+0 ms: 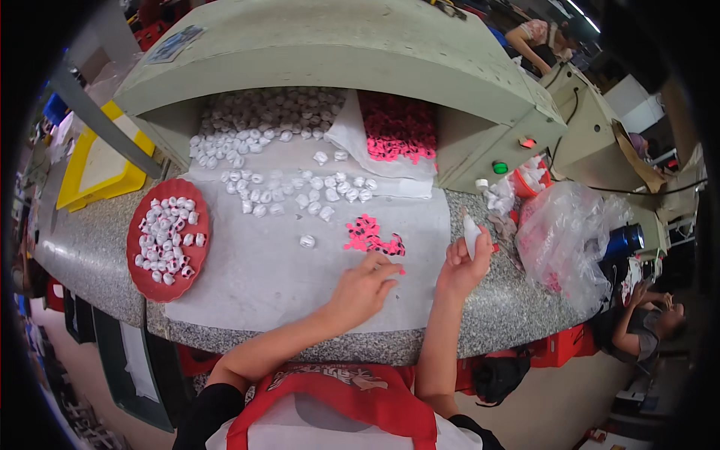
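My left hand (365, 287) rests on the white sheet (255, 262), its fingertips touching the near edge of a small pile of pink pieces (369, 237). Whether a piece is pinched between the fingers I cannot tell. My right hand (465, 262) is raised just right of the sheet and grips a small white squeeze bottle (472, 232), nozzle pointing up. A lone white bead (307, 241) lies left of the pink pile. Several white beads (300, 191) are scattered farther back on the sheet.
A red plate (150, 281) with white beads sits at the left on the granite counter (90, 247). A grey-green machine hood (337, 45) covers heaps of white beads (262, 112) and pink pieces (397, 127). A clear plastic bag (562, 232) lies right; a yellow tray (97, 176) left. Other people are at the far right.
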Tool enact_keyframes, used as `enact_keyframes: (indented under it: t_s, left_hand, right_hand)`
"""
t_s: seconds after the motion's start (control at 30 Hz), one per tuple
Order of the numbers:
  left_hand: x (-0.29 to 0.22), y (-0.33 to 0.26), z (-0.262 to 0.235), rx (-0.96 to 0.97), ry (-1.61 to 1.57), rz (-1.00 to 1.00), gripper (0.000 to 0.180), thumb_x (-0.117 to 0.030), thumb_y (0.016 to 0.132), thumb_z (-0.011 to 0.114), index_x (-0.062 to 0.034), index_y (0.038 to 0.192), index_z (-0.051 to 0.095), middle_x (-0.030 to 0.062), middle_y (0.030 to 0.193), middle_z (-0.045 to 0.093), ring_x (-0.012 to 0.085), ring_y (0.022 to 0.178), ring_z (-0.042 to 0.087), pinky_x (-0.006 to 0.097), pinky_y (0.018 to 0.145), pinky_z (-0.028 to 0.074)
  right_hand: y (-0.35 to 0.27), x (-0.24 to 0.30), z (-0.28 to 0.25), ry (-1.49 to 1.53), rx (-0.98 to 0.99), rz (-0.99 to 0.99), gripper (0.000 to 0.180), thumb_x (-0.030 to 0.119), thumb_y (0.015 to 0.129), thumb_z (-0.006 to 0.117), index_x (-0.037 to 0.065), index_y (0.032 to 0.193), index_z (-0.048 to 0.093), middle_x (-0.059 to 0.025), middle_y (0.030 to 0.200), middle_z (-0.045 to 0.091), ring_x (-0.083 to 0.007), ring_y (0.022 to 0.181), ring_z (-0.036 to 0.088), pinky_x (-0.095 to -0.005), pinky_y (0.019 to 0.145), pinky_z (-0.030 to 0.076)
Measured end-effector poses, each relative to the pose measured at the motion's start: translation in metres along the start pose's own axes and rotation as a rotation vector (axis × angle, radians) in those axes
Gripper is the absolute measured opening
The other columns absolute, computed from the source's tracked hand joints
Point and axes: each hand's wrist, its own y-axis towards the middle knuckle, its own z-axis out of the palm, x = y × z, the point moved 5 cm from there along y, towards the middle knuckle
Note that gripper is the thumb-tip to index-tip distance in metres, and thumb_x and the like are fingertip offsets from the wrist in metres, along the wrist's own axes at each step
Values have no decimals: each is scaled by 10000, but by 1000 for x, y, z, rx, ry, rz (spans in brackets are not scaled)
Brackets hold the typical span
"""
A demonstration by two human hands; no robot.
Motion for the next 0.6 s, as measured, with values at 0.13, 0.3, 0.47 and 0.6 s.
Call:
enact_keyframes:
  t_s: [0.13, 0.3, 0.47, 0.6]
  left_hand:
    - [-30, 7, 60, 204, 80, 169, 338, -87, 728, 606, 14, 1035, 511, 131, 935, 464, 302, 716, 574, 381, 574, 482]
    - [-51, 33, 106, 265, 38, 255, 334, -102, 731, 615, 2, 1035, 526, 120, 953, 465, 294, 726, 574, 376, 585, 482]
    - [-74, 40, 163, 331, -23, 348, 321, -79, 726, 608, 10, 1023, 520, 135, 960, 463, 311, 731, 563, 392, 603, 480]
    - [-51, 52, 186, 342, 233, 341, 343, -97, 741, 604, 3, 1056, 513, 140, 914, 482, 282, 729, 577, 363, 574, 495]
  right_hand:
    - [25, -6, -34, 294, -54, 204, 288, 298, 855, 491, 37, 971, 531, 37, 530, 343, -53, 415, 285, -194, 361, 227]
    - [34, 72, -69, 283, -8, 21, 285, 280, 865, 468, 40, 1007, 527, 34, 533, 336, -49, 418, 291, -188, 374, 231]
    - [23, 120, -109, 173, -2, -163, 271, 243, 871, 458, 35, 1040, 502, 23, 559, 357, -48, 435, 305, -189, 389, 247]
    - [8, 120, -125, 163, -36, -156, 268, 241, 868, 466, 41, 1043, 498, 20, 565, 355, -51, 438, 308, -190, 397, 255]
